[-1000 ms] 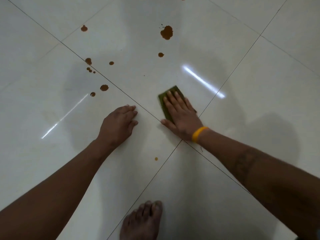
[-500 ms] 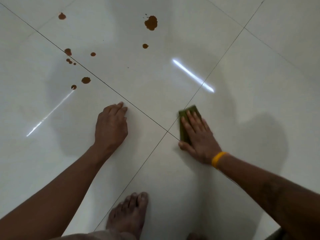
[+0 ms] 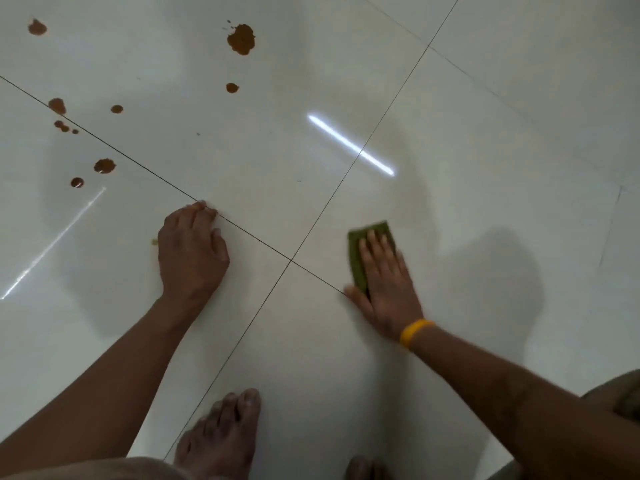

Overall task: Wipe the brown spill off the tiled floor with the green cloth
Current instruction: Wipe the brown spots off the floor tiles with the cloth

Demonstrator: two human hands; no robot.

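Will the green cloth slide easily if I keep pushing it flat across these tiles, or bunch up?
The cloth lies flat under the right hand, so it probably slides rather than bunches. The floor looks glossy, so drag is likely low. Lifted, it would likely flop.

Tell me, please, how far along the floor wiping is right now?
Done: the tiles near the hands look clean. In hand: the right hand presses the green cloth flat on the floor; the left hand braces. Left: every brown spot up left, including the biggest one, is unwiped.
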